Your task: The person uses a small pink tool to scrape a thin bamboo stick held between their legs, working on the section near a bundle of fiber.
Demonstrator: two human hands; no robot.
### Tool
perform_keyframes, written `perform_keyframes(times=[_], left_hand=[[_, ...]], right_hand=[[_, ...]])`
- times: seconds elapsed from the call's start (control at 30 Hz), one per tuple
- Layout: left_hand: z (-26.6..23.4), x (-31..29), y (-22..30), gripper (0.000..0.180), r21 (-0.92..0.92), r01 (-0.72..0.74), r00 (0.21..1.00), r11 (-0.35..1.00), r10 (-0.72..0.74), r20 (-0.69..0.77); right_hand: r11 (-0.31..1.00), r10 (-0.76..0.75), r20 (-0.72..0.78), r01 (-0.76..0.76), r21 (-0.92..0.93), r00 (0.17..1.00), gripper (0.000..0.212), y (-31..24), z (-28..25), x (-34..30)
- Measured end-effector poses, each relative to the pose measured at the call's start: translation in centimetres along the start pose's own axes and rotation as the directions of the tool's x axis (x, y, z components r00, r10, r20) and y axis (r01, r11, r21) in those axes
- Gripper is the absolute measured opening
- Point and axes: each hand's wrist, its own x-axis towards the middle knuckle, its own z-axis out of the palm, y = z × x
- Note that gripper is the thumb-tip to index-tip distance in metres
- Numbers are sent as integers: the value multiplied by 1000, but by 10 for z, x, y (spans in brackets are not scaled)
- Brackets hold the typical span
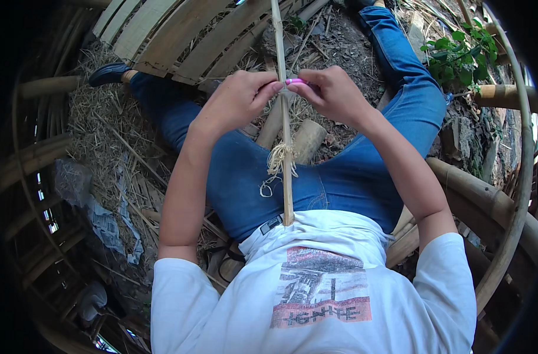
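Observation:
A long, thin wooden stick [286,127] runs from my waist away between my legs, its near end against my shirt. My right hand [336,94] is closed around a small pink-handled tool [295,81], whose pale end meets the stick's right side; its working part is not clearly visible. Across from it, my left hand [236,100] pinches thumb and fingers together at the stick's left side, and what lies between them is hidden. Pale curled shavings [277,158] hang on the stick closer to my lap.
My jeans-clad legs [413,100] are spread on either side. A slatted wooden panel [180,35] lies at the far left, and a cut bamboo piece [310,141] sits between my thighs. Bamboo poles [487,200] flank me on the right, with a leafy plant [463,56] beyond. Dry straw [104,124] covers the left ground.

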Motion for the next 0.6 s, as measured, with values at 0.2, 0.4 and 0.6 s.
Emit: perform_keyframes(times=[0.2,0.4,0.6], left_hand=[[-19,78,-48,27,-52,-11,998,999,8,-63],[-30,99,-68,30,-198,9,1000,980,-7,12],[-31,91,-69,30,-217,19,1000,976,-18,6]], right_hand=[[993,-78,-138,66,-95,987,34,42,-14,69],[979,-171,-220,142,-145,960,34,62,-13,95],[998,-35,-120,30,-51,992,35,33,-22,90]])
